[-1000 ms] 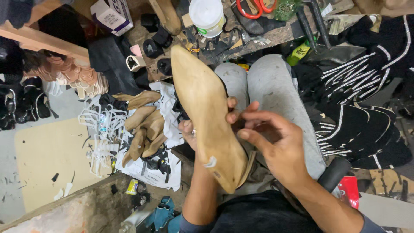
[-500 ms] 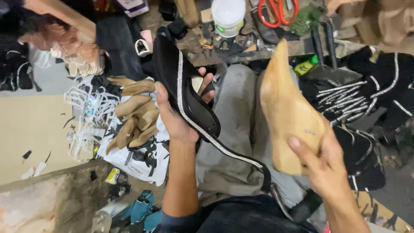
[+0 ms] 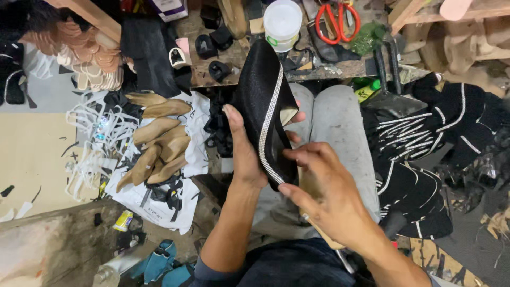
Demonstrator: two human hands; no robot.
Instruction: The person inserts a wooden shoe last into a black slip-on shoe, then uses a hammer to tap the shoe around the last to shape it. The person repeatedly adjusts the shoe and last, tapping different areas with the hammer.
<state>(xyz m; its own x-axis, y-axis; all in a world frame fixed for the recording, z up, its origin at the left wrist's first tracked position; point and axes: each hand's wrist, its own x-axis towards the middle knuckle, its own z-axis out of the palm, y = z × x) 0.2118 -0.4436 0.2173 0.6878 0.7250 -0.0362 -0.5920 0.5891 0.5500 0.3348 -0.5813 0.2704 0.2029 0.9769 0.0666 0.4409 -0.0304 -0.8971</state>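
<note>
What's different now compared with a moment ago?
The tan wooden form, held apart and upright in the right hand, has swung in under the black shoe upper with its sparkly strip. The left hand still grips the upper. The tan forms on the white bag have not moved.

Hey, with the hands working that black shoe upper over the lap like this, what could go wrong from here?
1. The rhinestone strip runs right under the right hand fingertips; pulling there might loosen stones or peel it off the black upper.
2. The wooden last is mostly hidden beneath that hand, so it may sit crooked in the upper.
3. The left hand holds the upper over the lap; a slip could drop it into the floor clutter.
</note>
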